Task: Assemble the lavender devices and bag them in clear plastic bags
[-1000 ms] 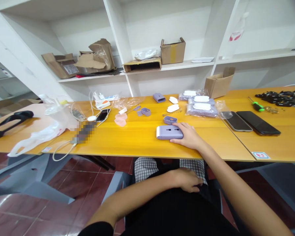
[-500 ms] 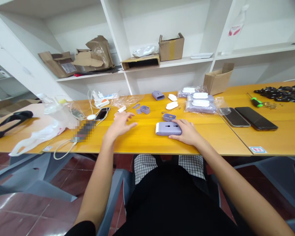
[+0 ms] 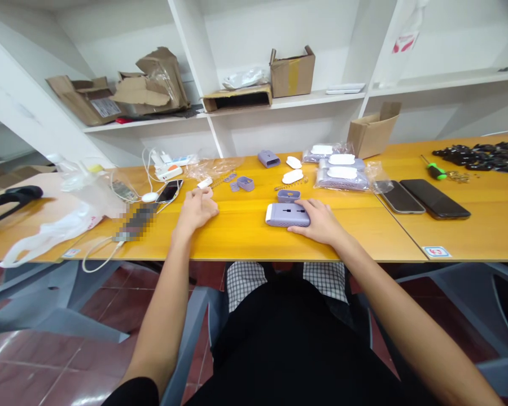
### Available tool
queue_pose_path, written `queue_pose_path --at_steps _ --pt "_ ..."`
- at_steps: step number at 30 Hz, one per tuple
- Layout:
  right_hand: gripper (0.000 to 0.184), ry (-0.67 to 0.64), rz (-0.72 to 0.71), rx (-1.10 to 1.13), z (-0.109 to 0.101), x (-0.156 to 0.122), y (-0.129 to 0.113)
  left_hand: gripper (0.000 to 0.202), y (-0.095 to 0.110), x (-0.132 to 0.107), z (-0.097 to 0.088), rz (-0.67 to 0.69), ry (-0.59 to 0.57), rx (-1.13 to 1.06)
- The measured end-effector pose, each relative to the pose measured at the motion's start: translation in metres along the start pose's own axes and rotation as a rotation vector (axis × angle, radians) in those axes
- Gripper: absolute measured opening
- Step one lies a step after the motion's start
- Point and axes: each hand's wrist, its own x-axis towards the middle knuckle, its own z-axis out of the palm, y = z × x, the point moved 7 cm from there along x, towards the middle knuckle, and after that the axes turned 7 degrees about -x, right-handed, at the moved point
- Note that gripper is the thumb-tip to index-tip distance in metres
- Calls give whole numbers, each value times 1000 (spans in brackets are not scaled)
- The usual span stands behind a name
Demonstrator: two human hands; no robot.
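My right hand (image 3: 320, 221) grips the right end of a purple plastic casing (image 3: 285, 215), which lies flat on the table. The casing has a white left end and two dark slots on top. Just behind it stands a small open purple part (image 3: 288, 196). My left hand (image 3: 197, 210) rests on the table to the left, its fingers curled down and closed; what they hold, if anything, is hidden. A small white piece (image 3: 205, 182) lies just beyond those fingers. Further back are a purple ring-shaped part (image 3: 246, 183), a purple sleeve (image 3: 269, 158) and a white oval cap (image 3: 293, 177).
Bagged purple casings (image 3: 342, 176) sit at the back right, beside a cardboard box (image 3: 373, 132). Two phones (image 3: 434, 198), a screwdriver (image 3: 436, 170) and black parts (image 3: 482, 156) lie further right. On the left are a power strip (image 3: 169, 171), cables and a plastic bag (image 3: 51, 235).
My left hand has lowered and its spread fingers have curled in. My right hand still holds the casing in place. The whole view has shifted slightly.
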Motion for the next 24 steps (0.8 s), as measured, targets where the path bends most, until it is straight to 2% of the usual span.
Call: queue_pose_path --at_steps 2,5,8,10,13,15,17,19,21,24 --pt "76 -6 -12 23 0 0 -1 76 25 -3 4 125 -76 -64" --pt "79 -13 -28 95 1 -1 -3 82 70 -14 21 290 -268 -171" --pt "80 -19 -63 201 -4 -2 -6 81 108 -25 35 391 -329 -222" --pt "80 -10 -93 259 -15 -3 -6 83 123 -30 44 410 -348 -259" --pt "84 80 -71 308 -46 -7 9 86 131 -35 58 380 -365 -282" --pt "97 126 -36 341 -69 -11 26 90 133 -37 64 357 -387 -302" --pt "104 108 -44 342 -84 -16 38 95 134 -38 67 338 -418 -331" --pt "92 73 -42 346 -89 -20 45 101 137 -39 68 326 -436 -335" --pt "81 45 -26 373 -84 -20 43 104 141 -40 68 331 -440 -305" --pt "73 51 -56 401 -68 -14 24 103 144 -41 69 345 -427 -279"
